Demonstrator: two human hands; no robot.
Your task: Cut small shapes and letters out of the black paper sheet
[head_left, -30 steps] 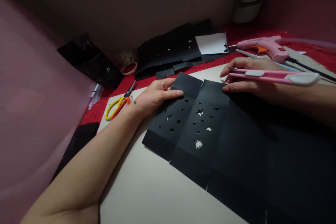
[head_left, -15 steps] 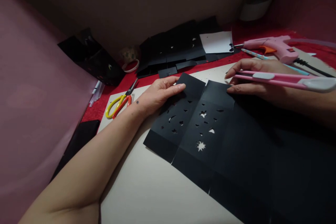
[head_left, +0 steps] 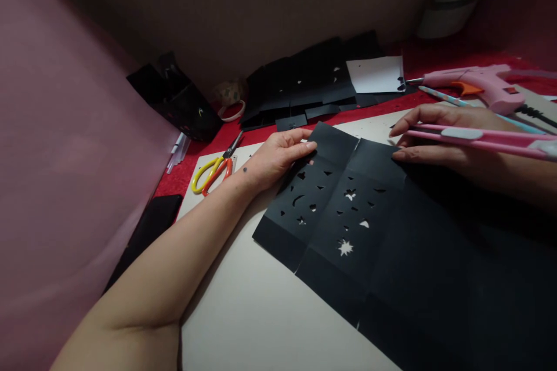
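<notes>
A large sheet of black card [head_left: 331, 269] lies slanted across a pale board, creased into panels and slit at its edges. Two of its panels carry cut-out shapes: a crescent, hearts, small triangles and a spiky star. My left hand [head_left: 285, 156] pinches the far left edge, thumb on top and fingers partly hidden behind. At the far edge further right, my right hand [head_left: 439, 136] holds a pink utility knife [head_left: 483, 138] lying across the hand, its grey slider up. The right thumb and fingertips are at the card's edge; the blade tip is hard to make out.
Yellow-and-orange-handled scissors [head_left: 215, 171] lie left on the pale board [head_left: 235, 307]. Behind are a black paper box [head_left: 183, 104], a tape roll [head_left: 232, 110], stacked black card [head_left: 300, 81] and white paper [head_left: 376, 74]. A pink glue gun [head_left: 474, 81] and pencil [head_left: 444, 97] lie right.
The whole view has shifted, so everything sits further right in the picture. More cut-outs show beside my left hand. Both hands keep nearly the same places at the card's edge.
</notes>
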